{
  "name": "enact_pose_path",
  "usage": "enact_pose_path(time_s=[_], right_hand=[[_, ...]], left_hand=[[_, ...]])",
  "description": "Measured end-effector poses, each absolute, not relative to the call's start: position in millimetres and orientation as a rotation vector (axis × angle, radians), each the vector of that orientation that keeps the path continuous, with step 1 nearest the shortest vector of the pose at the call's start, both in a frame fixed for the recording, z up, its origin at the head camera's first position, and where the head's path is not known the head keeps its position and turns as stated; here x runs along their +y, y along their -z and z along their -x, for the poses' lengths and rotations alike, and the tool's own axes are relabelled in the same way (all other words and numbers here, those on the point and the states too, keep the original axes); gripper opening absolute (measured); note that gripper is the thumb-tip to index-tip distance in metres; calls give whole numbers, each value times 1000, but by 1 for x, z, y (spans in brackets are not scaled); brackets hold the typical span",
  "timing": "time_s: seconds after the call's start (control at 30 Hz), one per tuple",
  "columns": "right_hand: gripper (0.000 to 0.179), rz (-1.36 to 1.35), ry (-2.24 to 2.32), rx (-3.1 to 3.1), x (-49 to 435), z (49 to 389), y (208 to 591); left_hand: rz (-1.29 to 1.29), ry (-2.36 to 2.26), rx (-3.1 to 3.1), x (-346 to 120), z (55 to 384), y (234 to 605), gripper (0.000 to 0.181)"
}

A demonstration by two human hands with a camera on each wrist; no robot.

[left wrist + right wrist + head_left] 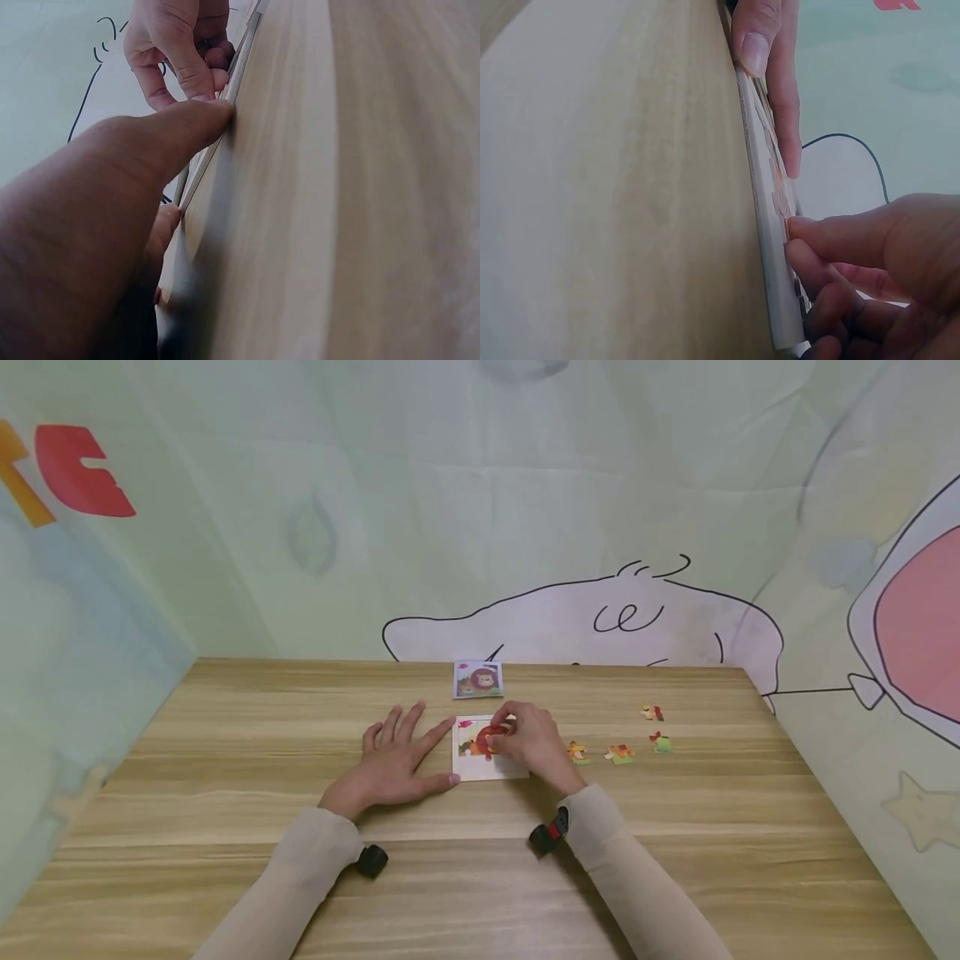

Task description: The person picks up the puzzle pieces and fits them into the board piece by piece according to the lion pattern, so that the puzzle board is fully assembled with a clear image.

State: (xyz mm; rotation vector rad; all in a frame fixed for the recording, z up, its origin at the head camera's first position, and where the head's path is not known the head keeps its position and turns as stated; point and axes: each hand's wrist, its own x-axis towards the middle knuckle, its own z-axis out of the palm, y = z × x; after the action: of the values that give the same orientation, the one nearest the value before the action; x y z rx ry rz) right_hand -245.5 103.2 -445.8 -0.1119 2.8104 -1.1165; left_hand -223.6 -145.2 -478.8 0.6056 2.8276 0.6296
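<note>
A white puzzle board (pixel 472 768) lies on the wooden table, with part of a lion picture (pixel 480 742) laid in it. Spread out flat on the table, my left hand (pixel 393 768) touches the board's left edge with thumb and forefinger. Over the right side of the board, my right hand (pixel 532 743) pinches a puzzle piece between thumb and fingertips, pressed down against the board; the fingers mostly hide that piece. Seen edge-on in the right wrist view, the board (pixel 769 247) is thin, and my right fingers sit on its top face.
Behind the board lies a lion picture card (pixel 477 680). Several loose puzzle pieces lie to the right, among them an orange and green piece (pixel 620 754), a green piece (pixel 661 742) and a red and yellow piece (pixel 652 712). A printed cloth (pixel 480 527) hangs behind the table.
</note>
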Motion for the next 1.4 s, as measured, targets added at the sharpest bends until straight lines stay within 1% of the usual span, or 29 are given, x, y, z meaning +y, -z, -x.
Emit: enact_pose_path(time_s=[0.4, 0.63, 0.73, 0.97, 1.4], right_hand=[[20, 166, 1167, 2814, 108, 245, 449], [19, 272, 1271, 2817, 120, 241, 449], [23, 285, 1318, 2815, 127, 239, 448], [41, 281, 1356, 2867, 146, 238, 447], [50, 162, 1325, 2928, 185, 237, 442]], left_hand=[[-577, -587, 2822, -146, 227, 485, 93], [-572, -584, 2819, -143, 227, 483, 94], [-580, -592, 2815, -142, 225, 479, 96], [-587, -588, 2811, -141, 222, 471, 94], [-594, -593, 2807, -142, 222, 472, 93]])
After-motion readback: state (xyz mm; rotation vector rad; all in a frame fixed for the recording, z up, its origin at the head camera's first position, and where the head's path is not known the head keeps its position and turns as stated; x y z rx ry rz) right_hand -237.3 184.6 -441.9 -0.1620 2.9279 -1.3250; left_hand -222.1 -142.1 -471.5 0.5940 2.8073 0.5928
